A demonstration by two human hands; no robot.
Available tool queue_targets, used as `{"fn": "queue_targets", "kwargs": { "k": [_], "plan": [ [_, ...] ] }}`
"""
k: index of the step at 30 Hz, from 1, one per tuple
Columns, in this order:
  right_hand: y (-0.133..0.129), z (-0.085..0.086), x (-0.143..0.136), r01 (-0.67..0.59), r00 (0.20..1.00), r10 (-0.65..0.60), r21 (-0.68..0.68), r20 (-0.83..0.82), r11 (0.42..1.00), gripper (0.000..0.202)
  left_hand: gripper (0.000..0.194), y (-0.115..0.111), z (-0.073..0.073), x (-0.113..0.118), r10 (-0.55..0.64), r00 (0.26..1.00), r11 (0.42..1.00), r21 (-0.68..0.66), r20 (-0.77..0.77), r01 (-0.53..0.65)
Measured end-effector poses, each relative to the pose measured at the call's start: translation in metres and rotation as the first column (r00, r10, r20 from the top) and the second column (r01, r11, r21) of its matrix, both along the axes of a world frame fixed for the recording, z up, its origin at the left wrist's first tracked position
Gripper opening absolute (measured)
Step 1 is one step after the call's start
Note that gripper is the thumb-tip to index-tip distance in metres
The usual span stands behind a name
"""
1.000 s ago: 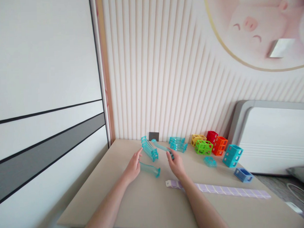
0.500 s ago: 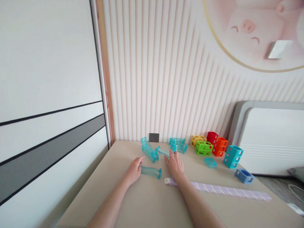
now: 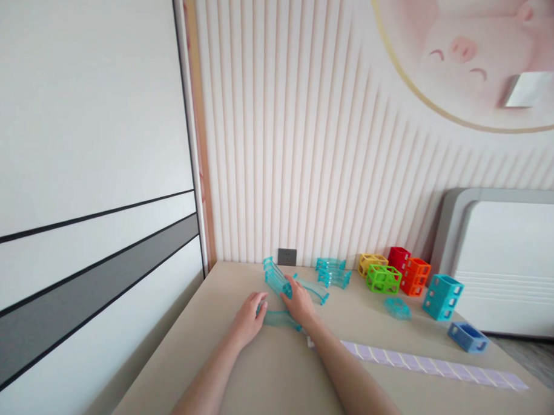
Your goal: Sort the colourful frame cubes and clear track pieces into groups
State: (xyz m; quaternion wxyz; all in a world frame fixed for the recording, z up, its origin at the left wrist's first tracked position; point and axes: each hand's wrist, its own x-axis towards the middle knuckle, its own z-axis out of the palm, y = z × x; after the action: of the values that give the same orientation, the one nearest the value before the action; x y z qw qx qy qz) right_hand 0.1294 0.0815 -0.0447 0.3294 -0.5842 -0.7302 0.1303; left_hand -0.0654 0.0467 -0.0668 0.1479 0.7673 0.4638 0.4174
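Observation:
My left hand [image 3: 252,317] is closed at the left end of a clear teal track piece [image 3: 278,319] lying on the table. My right hand [image 3: 299,302] reaches over the near end of a stack of teal track pieces [image 3: 274,276], its fingers bent around that end; part of the stack is hidden beneath them. Just right of my right hand, another teal track piece [image 3: 315,291] lies slanted. Further right sits a second group of teal pieces [image 3: 332,273].
Yellow [image 3: 372,263], green [image 3: 383,279], red [image 3: 399,259], orange [image 3: 417,276] and teal [image 3: 442,297] block frames stand at the right. Nearer are a round teal piece [image 3: 397,308], a blue frame [image 3: 467,337] and a long lilac strip [image 3: 428,364].
My right hand has moved left from the slanted track piece to the near end of the stack. That slanted piece now shows more fully. The view has shifted slightly.

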Motion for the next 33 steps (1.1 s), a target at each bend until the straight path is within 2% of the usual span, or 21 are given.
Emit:
{"fn": "queue_targets", "kwargs": {
  "k": [4, 7, 9, 13, 17, 19, 22, 26, 29, 33],
  "plan": [
    [0.001, -0.005, 0.008, 0.008, 0.979, -0.003, 0.024, -0.204, 1.000, 0.051, 0.029, -0.001, 0.002, 0.001, 0.001, 1.000, 1.000, -0.016, -0.005, -0.002],
    [0.001, -0.009, 0.008, -0.006, 0.916, -0.016, -0.054, -0.401, 0.999, 0.053, 0.034, -0.003, 0.004, 0.002, -0.016, 1.000, 1.000, -0.020, -0.015, 0.016],
    [0.002, -0.011, 0.006, -0.059, 0.860, 0.009, -0.082, -0.510, 0.995, 0.055, 0.038, -0.004, 0.004, 0.002, -0.032, 0.999, 0.999, -0.009, -0.018, 0.032],
    [0.000, -0.012, -0.001, -0.219, 0.733, 0.134, -0.044, -0.667, 0.975, 0.061, 0.049, -0.004, 0.004, 0.001, -0.065, 0.998, 0.998, 0.010, -0.024, 0.065],
    [-0.009, -0.006, -0.006, -0.380, 0.692, 0.298, 0.019, -0.657, 0.925, 0.060, 0.053, -0.001, 0.003, 0.000, -0.052, 0.999, 0.998, 0.033, 0.002, 0.052],
    [-0.013, -0.004, -0.007, -0.406, 0.690, 0.327, 0.029, -0.646, 0.913, 0.059, 0.051, 0.000, 0.004, 0.000, -0.042, 0.999, 0.998, 0.040, 0.023, 0.041],
    [-0.014, -0.004, -0.006, -0.389, 0.710, 0.312, 0.019, -0.631, 0.921, 0.059, 0.048, 0.001, 0.006, 0.000, -0.045, 0.996, 0.999, 0.026, 0.072, 0.043],
    [-0.009, -0.007, -0.004, -0.358, 0.708, 0.274, 0.004, -0.651, 0.934, 0.060, 0.050, 0.004, 0.004, 0.002, -0.016, 0.974, 0.996, -0.077, 0.227, 0.034],
    [-0.006, -0.009, -0.004, -0.321, 0.694, 0.225, -0.013, -0.684, 0.947, 0.062, 0.054, 0.007, 0.000, 0.002, -0.022, 0.945, 0.989, -0.134, 0.328, 0.069],
    [-0.005, -0.010, -0.005, -0.330, 0.676, 0.213, -0.032, -0.705, 0.943, 0.059, 0.056, 0.009, -0.001, 0.001, -0.057, 0.919, 0.980, -0.156, 0.391, 0.127]
  ]
}}
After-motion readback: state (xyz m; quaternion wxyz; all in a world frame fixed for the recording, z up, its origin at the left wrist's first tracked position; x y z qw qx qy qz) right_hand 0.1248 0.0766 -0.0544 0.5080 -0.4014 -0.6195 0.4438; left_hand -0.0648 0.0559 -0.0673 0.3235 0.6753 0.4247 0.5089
